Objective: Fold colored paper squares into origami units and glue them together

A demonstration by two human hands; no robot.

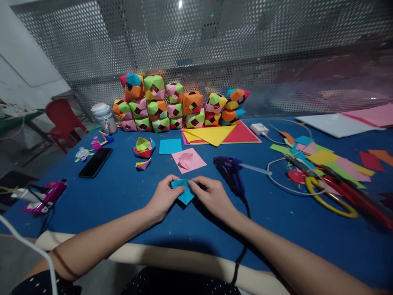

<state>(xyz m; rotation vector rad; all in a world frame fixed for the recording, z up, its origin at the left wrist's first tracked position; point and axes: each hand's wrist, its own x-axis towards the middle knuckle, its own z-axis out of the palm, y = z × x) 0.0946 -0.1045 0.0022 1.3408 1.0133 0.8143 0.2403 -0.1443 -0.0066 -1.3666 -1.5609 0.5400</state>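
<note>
A small piece of folded blue paper [185,197] is held between both hands above the near middle of the table. My left hand [166,196] pinches its left side, thumb lying on top. On the opposite side, my right hand [211,195] grips the upper right edge with thumb and fingers closed. Creases show on the paper's face. Just beyond the hands lies a pink square sheet [198,159] with a folded pink piece [185,159] on it. Behind that is a flat blue square sheet [170,146]. A dark blue glue gun [235,172] lies right of my right hand.
Stacked paper balls [158,108] line the mesh screen [196,49]. A partly assembled paper piece [143,147], phone [95,162], bottle [104,116] and purple power strip [49,198] are at left. Paper strips [325,157], yellow-handled scissors [331,205] and a white cable [276,188] lie right.
</note>
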